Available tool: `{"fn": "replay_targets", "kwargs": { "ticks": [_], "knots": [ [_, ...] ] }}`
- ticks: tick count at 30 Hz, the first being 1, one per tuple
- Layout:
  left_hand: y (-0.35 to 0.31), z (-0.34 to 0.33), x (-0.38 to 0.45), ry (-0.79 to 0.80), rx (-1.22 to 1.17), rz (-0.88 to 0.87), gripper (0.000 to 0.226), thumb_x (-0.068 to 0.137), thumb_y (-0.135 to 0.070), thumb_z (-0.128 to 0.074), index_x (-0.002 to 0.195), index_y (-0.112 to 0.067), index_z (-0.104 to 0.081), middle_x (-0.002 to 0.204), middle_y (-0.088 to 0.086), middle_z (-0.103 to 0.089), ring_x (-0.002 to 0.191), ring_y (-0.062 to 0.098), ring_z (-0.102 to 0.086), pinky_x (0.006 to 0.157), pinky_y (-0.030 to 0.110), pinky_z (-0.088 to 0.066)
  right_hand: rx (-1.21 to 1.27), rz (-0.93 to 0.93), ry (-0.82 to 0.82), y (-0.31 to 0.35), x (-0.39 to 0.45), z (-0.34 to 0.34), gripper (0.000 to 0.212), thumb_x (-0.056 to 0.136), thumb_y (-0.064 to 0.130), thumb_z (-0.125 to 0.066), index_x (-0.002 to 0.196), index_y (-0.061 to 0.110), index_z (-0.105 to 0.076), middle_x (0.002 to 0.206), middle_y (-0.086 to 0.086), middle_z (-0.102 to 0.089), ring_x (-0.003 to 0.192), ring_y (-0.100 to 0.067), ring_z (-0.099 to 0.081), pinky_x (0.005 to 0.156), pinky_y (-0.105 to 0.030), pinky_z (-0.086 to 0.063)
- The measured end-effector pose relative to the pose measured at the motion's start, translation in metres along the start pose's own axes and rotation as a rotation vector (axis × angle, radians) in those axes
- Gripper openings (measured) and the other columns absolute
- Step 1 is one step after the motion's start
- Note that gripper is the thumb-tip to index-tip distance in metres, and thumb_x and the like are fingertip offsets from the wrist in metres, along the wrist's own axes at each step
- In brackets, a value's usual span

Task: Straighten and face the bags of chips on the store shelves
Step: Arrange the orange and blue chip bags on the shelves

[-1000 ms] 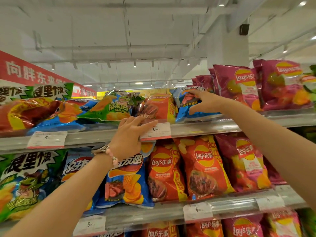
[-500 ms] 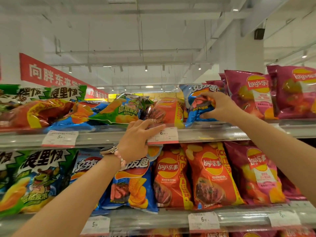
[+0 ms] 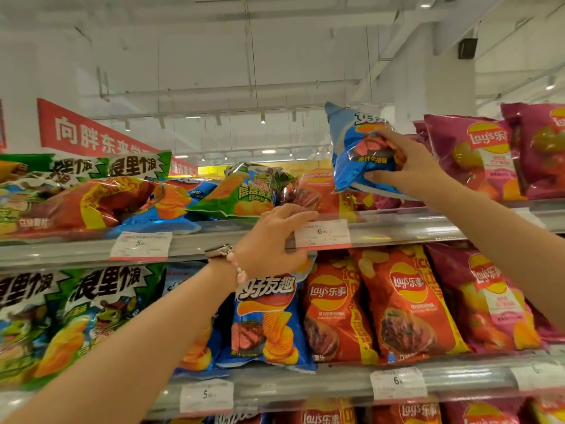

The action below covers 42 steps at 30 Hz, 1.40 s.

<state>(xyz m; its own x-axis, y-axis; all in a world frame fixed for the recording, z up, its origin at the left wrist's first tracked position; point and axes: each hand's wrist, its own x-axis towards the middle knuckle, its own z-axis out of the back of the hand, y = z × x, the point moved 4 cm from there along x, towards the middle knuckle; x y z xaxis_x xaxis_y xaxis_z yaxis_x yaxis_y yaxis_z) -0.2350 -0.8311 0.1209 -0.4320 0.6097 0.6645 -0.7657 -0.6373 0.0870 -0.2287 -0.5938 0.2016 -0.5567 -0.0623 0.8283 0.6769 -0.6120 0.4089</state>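
Head view: a blue chip bag [image 3: 359,154] is gripped by the right hand [image 3: 406,166], the left hand [image 3: 269,240] rested flat on the shelf edge [image 3: 397,231] — neighbouring toppled bags could be dislodged if it is forced in.

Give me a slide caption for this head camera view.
Right hand lifts a glossy blue chip bag above the top shelf rail; left hand rests on the rail.

A red banner [image 3: 101,133] (white characters) hangs beneath ceiling lights [image 3: 268,151].
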Motion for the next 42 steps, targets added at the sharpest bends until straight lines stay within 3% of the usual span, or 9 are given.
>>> {"fn": "replay_targets", "kwargs": {
  "ticks": [5,10,14,20,25,28,31,34,42],
  "knots": [
    [0.039,0.056,-0.003,-0.421,0.256,0.205,0.050,0.080,-0.032,-0.065,0.125,-0.010,-0.056,0.125,0.013,-0.050,0.117,0.032,-0.044,0.097,0.046,-0.038,0.108,0.050,-0.043,0.020,0.002,-0.023,0.075,0.075,-0.004,-0.073,0.141,0.013,-0.041,0.121,0.007,-0.056,0.111,-0.005,-0.056,0.096,-0.013,-0.042],
    [0.098,0.077,0.007,-0.063,0.261,0.492,0.103,0.063,-0.069,-0.070,0.147,-0.033,-0.025,0.153,0.008,-0.015,0.141,0.031,-0.013,0.111,0.049,-0.024,0.109,0.068,-0.088,0.031,0.000,-0.039,0.074,0.075,-0.005,-0.073,0.140,0.014,-0.042,0.116,0.012,-0.055,0.102,0.010,-0.054,0.088,-0.001,-0.040],
    [0.122,0.068,0.017,0.108,-0.090,0.445,0.094,0.068,-0.050,-0.077,0.146,-0.027,-0.029,0.148,0.006,-0.036,0.134,0.026,-0.035,0.110,0.042,-0.033,0.108,0.061,-0.105,0.030,0.000,-0.048,0.073,0.075,-0.004,-0.073,0.139,0.017,-0.044,0.117,0.012,-0.056,0.104,0.005,-0.055,0.090,-0.004,-0.041],
    [0.126,0.067,0.018,-0.028,-0.198,0.372,0.084,0.071,-0.038,-0.078,0.143,-0.023,-0.038,0.139,0.003,-0.049,0.120,0.021,-0.051,0.096,0.029,-0.043,0.082,0.089,-0.135,0.034,0.002,-0.054,0.068,0.074,-0.006,-0.073,0.128,0.024,-0.048,0.109,0.023,-0.054,0.097,0.021,-0.054,0.085,-0.001,-0.041],
    [0.121,0.101,0.016,-0.287,-0.335,0.331,0.079,0.073,-0.033,-0.078,0.142,-0.024,-0.040,0.130,-0.001,-0.056,0.100,0.008,-0.052,0.061,0.004,-0.042,0.071,0.126,-0.202,0.045,0.009,-0.058,0.067,0.072,-0.006,-0.074,0.125,0.026,-0.049,0.112,0.018,-0.056,0.102,0.014,-0.055,0.089,-0.005,-0.042],
    [0.119,0.126,0.006,-0.412,-0.371,0.304,0.078,0.072,-0.032,-0.080,0.140,-0.022,-0.043,0.132,-0.001,-0.054,0.107,0.007,-0.049,0.078,0.006,-0.041,0.036,0.143,-0.201,0.055,0.017,-0.065,0.066,0.072,-0.003,-0.075,0.129,0.017,-0.051,0.120,0.004,-0.059,0.110,-0.004,-0.057,0.097,-0.016,-0.044],
    [0.124,0.140,-0.013,-0.419,-0.403,0.312,0.080,0.069,-0.030,-0.082,0.139,-0.022,-0.044,0.131,0.001,-0.057,0.112,0.013,-0.056,0.097,0.030,-0.047,-0.011,0.130,-0.139,0.062,0.023,-0.080,0.065,0.071,-0.001,-0.076,0.121,0.031,-0.050,0.109,0.012,-0.061,0.103,-0.001,-0.059,0.089,-0.010,-0.045],
    [0.132,0.148,-0.036,-0.430,-0.400,0.316,0.082,0.066,-0.026,-0.083,0.139,-0.025,-0.044,0.132,0.000,-0.056,0.116,0.015,-0.056,0.100,0.037,-0.047,-0.010,0.114,-0.063,0.070,0.030,-0.104,0.065,0.070,-0.005,-0.075,0.111,0.039,-0.050,0.099,0.018,-0.063,0.092,0.011,-0.061,0.081,-0.007,-0.046],
    [0.159,0.166,-0.083,-0.488,-0.360,0.358,0.084,0.064,-0.030,-0.085,0.138,-0.029,-0.046,0.130,0.001,-0.054,0.114,0.016,-0.057,0.099,0.037,-0.048,-0.229,0.119,0.063,0.093,0.047,-0.177,0.069,0.069,0.015,-0.077,0.132,0.014,-0.050,0.125,-0.011,-0.056,0.115,-0.026,-0.054,0.096,-0.042,-0.047]
  ]
}}
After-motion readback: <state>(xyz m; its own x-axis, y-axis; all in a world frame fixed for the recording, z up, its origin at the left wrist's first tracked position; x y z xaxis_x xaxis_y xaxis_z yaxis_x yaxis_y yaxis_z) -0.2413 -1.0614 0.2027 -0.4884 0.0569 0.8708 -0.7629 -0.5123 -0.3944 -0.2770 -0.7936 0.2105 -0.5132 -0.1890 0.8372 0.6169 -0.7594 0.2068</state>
